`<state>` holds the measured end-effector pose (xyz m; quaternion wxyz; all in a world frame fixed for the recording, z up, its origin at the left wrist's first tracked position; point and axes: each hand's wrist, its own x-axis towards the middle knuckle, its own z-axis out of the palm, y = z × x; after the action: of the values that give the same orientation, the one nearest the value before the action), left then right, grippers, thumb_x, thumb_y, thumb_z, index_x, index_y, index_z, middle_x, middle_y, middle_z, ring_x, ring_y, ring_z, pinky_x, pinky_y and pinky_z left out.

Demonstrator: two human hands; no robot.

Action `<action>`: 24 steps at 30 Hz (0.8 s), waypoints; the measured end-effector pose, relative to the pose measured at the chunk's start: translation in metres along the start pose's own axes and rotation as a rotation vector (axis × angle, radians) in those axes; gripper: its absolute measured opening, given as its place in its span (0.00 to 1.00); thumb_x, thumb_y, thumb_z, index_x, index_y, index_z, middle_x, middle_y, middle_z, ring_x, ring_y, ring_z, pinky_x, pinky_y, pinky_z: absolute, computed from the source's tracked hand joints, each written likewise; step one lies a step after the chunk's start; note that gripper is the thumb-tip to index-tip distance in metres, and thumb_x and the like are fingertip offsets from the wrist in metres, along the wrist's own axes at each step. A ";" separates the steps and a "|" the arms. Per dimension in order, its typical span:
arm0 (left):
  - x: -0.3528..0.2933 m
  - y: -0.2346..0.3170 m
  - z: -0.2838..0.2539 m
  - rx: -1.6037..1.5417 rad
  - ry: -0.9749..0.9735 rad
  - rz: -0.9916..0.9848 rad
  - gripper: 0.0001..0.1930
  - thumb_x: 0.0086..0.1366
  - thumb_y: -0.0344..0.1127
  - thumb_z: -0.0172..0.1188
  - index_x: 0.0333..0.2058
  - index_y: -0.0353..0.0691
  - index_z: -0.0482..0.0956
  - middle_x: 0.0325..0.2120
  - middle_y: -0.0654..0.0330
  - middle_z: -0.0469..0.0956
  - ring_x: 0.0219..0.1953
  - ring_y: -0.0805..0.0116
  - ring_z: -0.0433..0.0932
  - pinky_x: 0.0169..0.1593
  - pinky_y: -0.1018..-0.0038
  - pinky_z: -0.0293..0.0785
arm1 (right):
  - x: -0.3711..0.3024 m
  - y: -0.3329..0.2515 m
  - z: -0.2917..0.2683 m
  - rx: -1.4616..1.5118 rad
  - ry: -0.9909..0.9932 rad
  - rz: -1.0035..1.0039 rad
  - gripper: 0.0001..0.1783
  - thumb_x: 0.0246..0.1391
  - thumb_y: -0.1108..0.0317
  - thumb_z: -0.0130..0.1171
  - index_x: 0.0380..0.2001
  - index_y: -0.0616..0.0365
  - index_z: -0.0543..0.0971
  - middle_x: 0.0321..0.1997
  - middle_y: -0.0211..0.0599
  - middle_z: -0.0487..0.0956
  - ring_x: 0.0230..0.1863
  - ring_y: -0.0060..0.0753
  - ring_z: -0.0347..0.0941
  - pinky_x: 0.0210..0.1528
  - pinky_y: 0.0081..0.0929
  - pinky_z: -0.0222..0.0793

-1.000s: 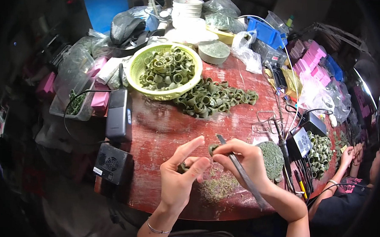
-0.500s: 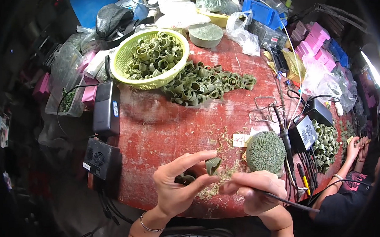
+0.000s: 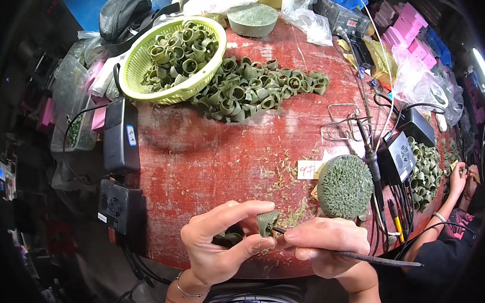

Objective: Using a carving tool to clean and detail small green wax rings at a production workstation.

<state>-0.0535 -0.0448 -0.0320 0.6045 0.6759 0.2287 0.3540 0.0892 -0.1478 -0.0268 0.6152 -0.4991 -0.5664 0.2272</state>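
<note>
While a small green wax piece [image 3: 267, 222] is pinched between the thumb and forefinger of the left hand [image 3: 219, 248], its edge is being worked with the tip of a thin dark tool [image 3: 357, 257], which is gripped like a pen in the closed right hand [image 3: 330, 247]. A second green piece [image 3: 229, 239] appears to be tucked under the curled left fingers, though it is largely hidden. Both hands are held just above the near edge of the red worktop [image 3: 209, 161], over a scatter of green shavings [image 3: 299, 213].

For the step to be done well, the piece would best be kept steady between the fingertips and turned little by little, so that only light strokes are made. The right hand is judged best braced against the left, as the knuckles already nearly touch. The wax looks soft, so too hard a pinch could deform it.

Further off in the same head view, a round green block [image 3: 345, 186] stands just right of the hands, beside a slim handled tool [image 3: 373, 157] and a black box [image 3: 396, 157]. A heap of green rings [image 3: 250, 87] lies toward the far edge, touching a yellow-green basket [image 3: 131, 71] filled with more. Two black units [image 3: 121, 135] sit at the left edge. Another person's hand [image 3: 460, 177] is seen at the right edge.
</note>
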 end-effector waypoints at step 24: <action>0.002 0.007 -0.003 -0.113 -0.076 -0.228 0.18 0.48 0.27 0.66 0.41 0.33 0.77 0.22 0.62 0.72 0.25 0.78 0.69 0.31 0.82 0.66 | -0.004 0.000 0.000 -0.028 0.131 0.049 0.07 0.46 0.76 0.59 0.31 0.64 0.75 0.25 0.42 0.79 0.26 0.37 0.77 0.29 0.26 0.74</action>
<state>-0.0553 -0.0427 -0.0243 0.6860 0.6234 0.2608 0.2697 0.0883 -0.1516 -0.0288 0.6381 -0.5352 -0.5157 0.2012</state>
